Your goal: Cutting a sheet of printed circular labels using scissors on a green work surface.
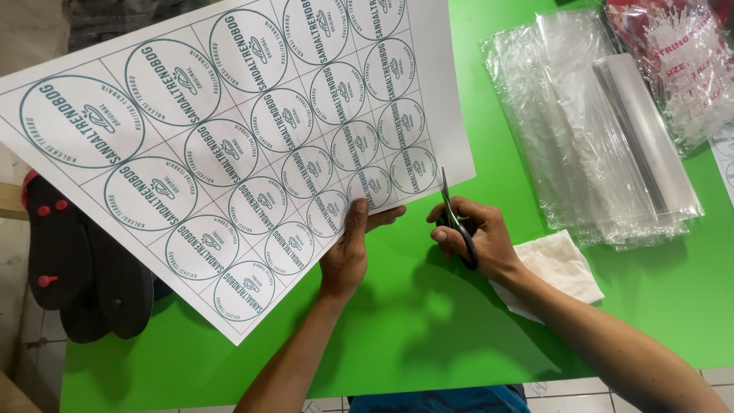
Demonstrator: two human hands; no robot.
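Nearest the camera, both forearms reach over the green bench (pixel 397 321). The left hand (pixel 348 248) is closed on the near edge of a big white sheet (pixel 229 145) printed with rows of round labels, thumb on top and fingers beneath, holding it tilted up off the bench. Just beside it, the right hand (pixel 474 233) is closed through the handles of the scissors (pixel 456 222), whose blades point away and meet the sheet's near edge at the corner row of labels. A white cloth (pixel 562 268) lies on the bench, partly under the right forearm. At the left, dark sandals (pixel 84 264) with red pegs lie below the bench edge. Farther right sits a stack of clear bags (pixel 596 145), and beyond it a red-printed packet (pixel 680 61) at the far corner.
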